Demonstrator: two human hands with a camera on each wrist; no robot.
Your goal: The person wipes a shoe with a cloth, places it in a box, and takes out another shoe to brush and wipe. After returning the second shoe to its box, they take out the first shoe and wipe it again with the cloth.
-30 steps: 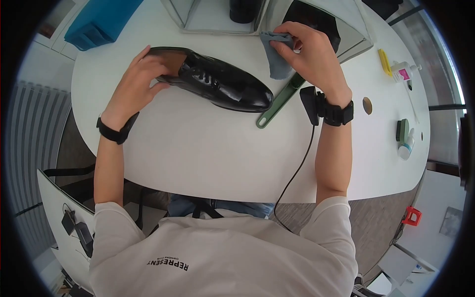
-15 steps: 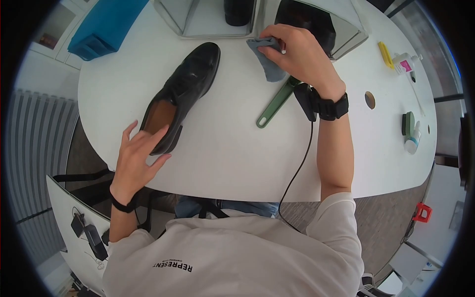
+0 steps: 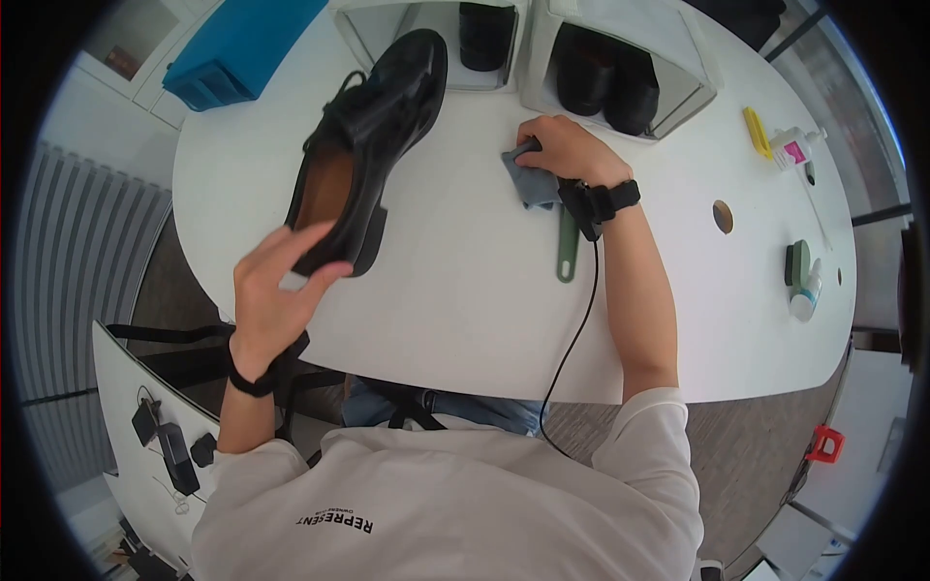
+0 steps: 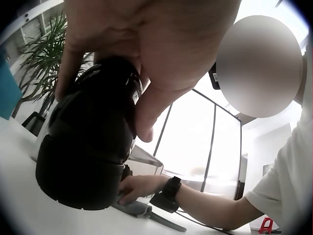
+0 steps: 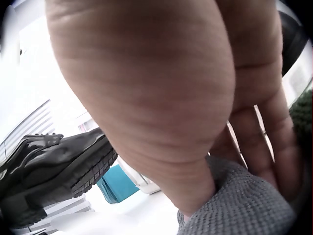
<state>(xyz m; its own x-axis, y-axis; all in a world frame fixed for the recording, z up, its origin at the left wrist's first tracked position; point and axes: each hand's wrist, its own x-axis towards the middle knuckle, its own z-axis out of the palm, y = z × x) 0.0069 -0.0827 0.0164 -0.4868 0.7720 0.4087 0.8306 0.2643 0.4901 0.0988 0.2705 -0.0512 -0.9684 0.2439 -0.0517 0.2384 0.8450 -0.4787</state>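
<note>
My left hand (image 3: 276, 300) grips a black lace-up dress shoe (image 3: 373, 145) by its heel, thumb outside and fingers at the brown-lined opening. The toe points away toward the boxes. Its heel block (image 4: 80, 171) fills much of the left wrist view, and the right wrist view shows the shoe (image 5: 54, 171) tilted with the treaded sole exposed. Farther right, my right hand (image 3: 578, 153) holds a folded grey cloth (image 3: 531, 182) between thumb and fingers, low over the table. A green handle (image 3: 567, 252) sticks out below the cloth; its far end is hidden by the hand.
Two white open boxes (image 3: 620, 29) stand at the back; the right one holds a pair of black shoes (image 3: 630, 92). A blue case (image 3: 232, 58) lies at back left. Along the right are a yellow tool (image 3: 756, 133), bottles (image 3: 794, 147) and a green brush (image 3: 799, 263). A black cable (image 3: 586, 329) hangs from the right wrist.
The shoe has swung from pointing right to pointing away and come nearer the camera, the left hand now gripping its heel. My right hand has come nearer with the cloth; the green handle has turned.
</note>
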